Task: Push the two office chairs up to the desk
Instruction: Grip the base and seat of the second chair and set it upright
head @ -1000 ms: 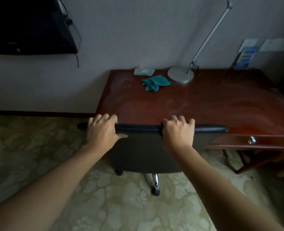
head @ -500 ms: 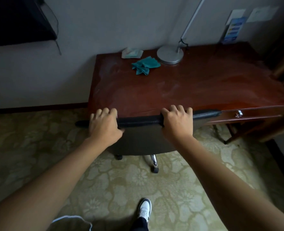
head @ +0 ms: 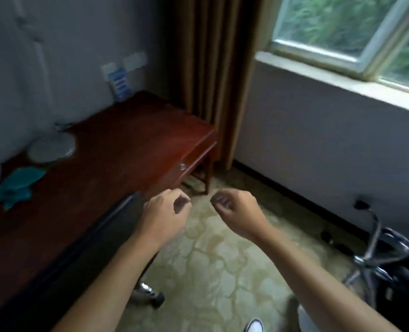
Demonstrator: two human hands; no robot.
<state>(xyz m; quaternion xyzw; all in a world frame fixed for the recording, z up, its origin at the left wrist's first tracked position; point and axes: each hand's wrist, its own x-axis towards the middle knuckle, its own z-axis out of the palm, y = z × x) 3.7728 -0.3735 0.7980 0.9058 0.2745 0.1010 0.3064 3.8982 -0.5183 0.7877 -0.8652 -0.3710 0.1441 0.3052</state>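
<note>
The red-brown wooden desk [head: 126, 144] runs along the left wall. One dark office chair [head: 98, 240] stands with its backrest against the desk's front edge, and a chrome leg with a caster [head: 150, 293] shows below it. My left hand [head: 165, 214] hovers just right of that backrest, off it, fingers loosely curled and holding nothing. My right hand [head: 237, 212] hangs over the carpet, also loosely curled and holding nothing. A second chair [head: 385, 255], chrome-framed and dark, stands at the lower right, away from the desk and partly cut off.
On the desk lie a teal cloth [head: 14, 185] and a round lamp base [head: 52, 148]. A brown curtain [head: 213, 68] hangs past the desk's far end, under a window [head: 342, 27]. Patterned carpet lies between the chairs. My white shoe [head: 255, 325] shows at the bottom.
Both hands have let go of the first chair's backrest, which now sits against the desk. The view has swung right, bringing the curtain, the window and the second chair into sight.
</note>
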